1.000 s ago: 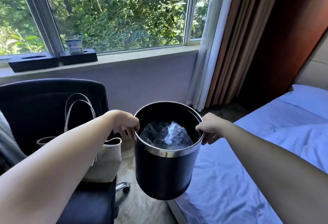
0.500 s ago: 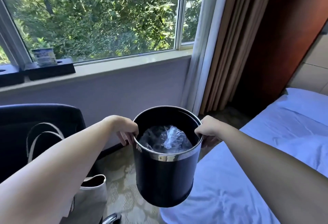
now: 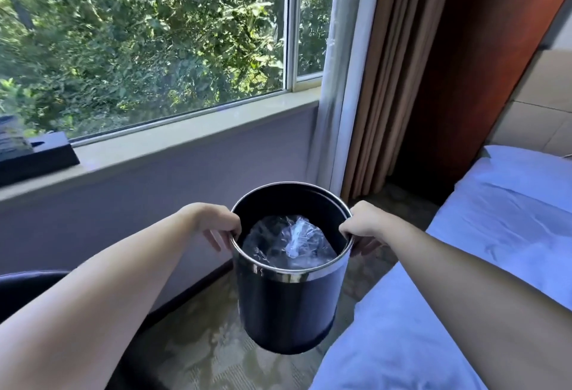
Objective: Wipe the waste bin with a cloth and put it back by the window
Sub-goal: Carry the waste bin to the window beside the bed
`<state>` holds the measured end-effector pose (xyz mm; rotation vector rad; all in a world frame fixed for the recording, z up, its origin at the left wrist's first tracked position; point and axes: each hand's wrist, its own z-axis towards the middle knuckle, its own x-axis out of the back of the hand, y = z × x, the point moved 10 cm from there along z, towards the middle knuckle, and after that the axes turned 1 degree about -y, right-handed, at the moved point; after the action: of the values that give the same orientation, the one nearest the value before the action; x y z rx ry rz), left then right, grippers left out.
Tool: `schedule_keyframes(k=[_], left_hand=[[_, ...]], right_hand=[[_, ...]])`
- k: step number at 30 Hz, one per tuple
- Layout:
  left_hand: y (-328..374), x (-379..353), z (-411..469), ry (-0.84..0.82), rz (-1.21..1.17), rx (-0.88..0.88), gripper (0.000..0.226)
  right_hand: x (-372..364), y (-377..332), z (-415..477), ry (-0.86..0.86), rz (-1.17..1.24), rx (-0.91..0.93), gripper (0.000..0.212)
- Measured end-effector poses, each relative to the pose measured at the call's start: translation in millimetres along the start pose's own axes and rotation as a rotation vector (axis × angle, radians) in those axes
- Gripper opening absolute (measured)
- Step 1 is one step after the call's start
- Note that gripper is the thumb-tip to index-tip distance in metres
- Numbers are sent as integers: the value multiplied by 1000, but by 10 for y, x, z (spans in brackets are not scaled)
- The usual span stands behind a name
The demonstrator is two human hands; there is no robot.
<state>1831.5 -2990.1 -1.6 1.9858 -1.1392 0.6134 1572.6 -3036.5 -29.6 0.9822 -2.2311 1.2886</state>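
Fingers [image 3: 216, 239] still grip waste bin [image 3: 289, 300], now nearer window [image 3: 148, 37].

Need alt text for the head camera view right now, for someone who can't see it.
Both bare hands, left hand and right hand, hold a round black waste bin by its steel rim above patterned carpet, between a window wall and white bed. Crumpled clear plastic lies inside.
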Motion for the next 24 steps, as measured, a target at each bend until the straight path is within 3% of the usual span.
schedule_keyframes(k=[8,13,17,21,24], left_hand=[[363,307,886,-82,47,-13,19],[689,571,1389,-91,49,-36,23],[881,799,1665,-71,55,-49,36],[1153,1110,2031,-97,102,-83,23],[1222,1292,2340,-85,99,-115,25]], right_hand=[[278,-108,907,-23,16,-51,33],[633,-206,1397,7,13,-52,40],[906,-407,1658,42,4,-52,29],[1197,-515,1984,109,7,-64,16],[1279,-532,2274,128,22,-107,14]])
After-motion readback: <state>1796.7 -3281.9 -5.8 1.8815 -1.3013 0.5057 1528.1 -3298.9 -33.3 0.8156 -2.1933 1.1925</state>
